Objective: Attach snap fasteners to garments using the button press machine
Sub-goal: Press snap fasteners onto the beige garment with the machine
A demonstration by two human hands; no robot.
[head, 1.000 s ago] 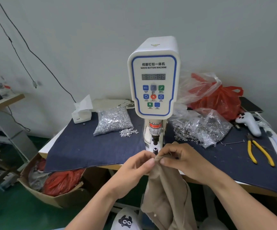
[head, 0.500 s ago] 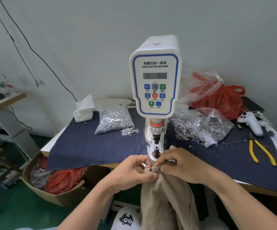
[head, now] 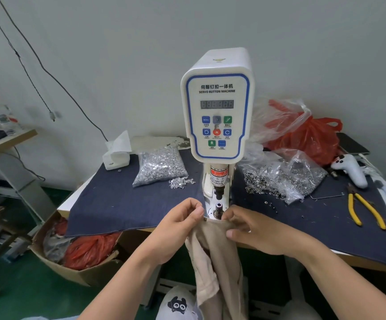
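Pinching the top edge of a beige garment (head: 215, 257), the left hand (head: 175, 229) and right hand (head: 254, 232) are holding it taut just in front of the lower die (head: 218, 210) of the white button press machine (head: 217, 105); a small dark snap (head: 205, 219) is sitting at the edge by the left fingertips. Flanking the machine on the navy cloth (head: 127, 204) are lying a bag of silver fasteners (head: 160, 166) to the left and a torn bag of ring parts (head: 284, 176) to the right. Yellow-handled pliers (head: 363, 211) are resting well to the right.
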